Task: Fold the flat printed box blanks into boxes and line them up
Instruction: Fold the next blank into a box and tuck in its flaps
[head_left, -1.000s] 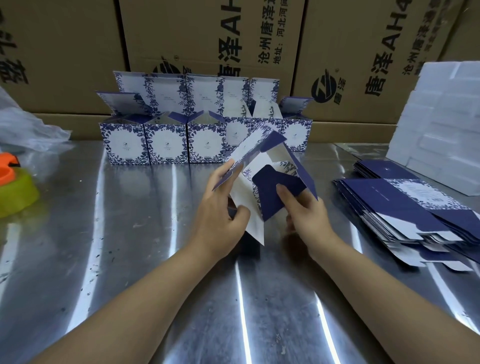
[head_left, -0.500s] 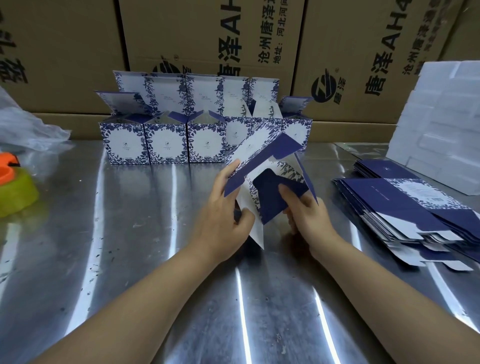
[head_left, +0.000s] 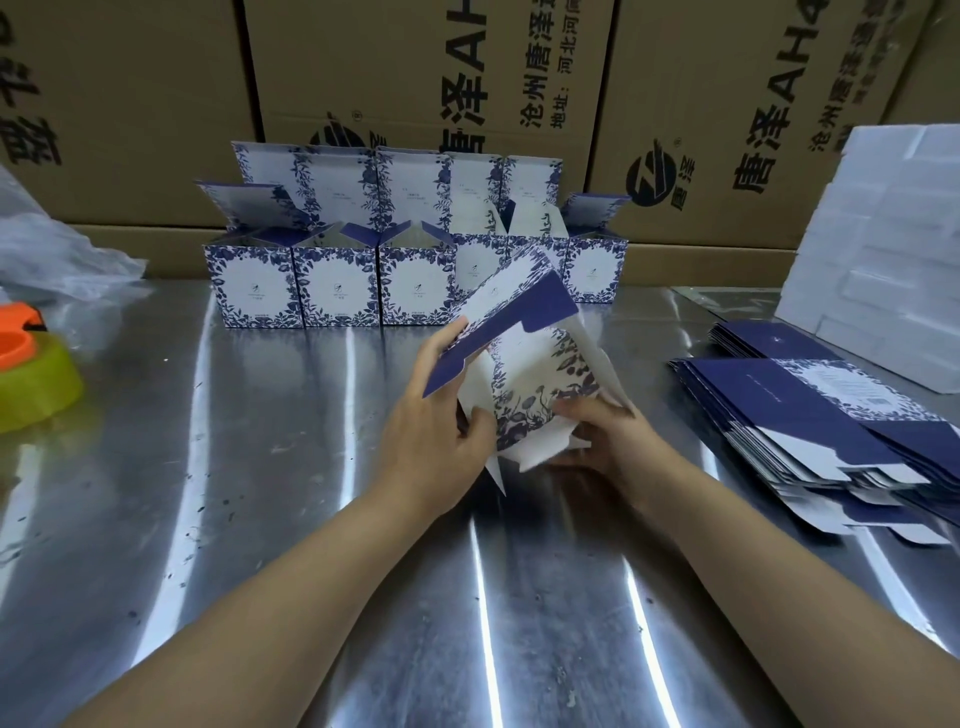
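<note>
Metal table, head view, the only view supplied. A partly opened box blank was held over the table at centre, between both hands. Whether it cleared the surface could not be told.

The left hand gripped the blank's left wall, with the thumb pressed on the near white face and the fingers wrapped behind, just below the navy flap. The right hand held the lower right corner, fingers curled about the white bottom flaps. How those flaps sat under the fingers could not be made out. Neither hand was free.

The blank's long axis ran tilted, from the low near end at the right hand up and away towards the row of folded boxes. The navy flap end pointed at that row and the bottom-flap end faced the person. Judgement: closing the bottom was the step in hand. The right hand, being nearer those flaps, was placed to tuck them while the left steadied the wall.

The row stood at the table's far side, lids up, before brown cartons and directly beyond the blank. The stack of flat blanks lay to the right, apart from both hands and nearer the right one. White foam blocks stood behind it. A yellow-green and orange object and some plastic film lay at far left.
</note>
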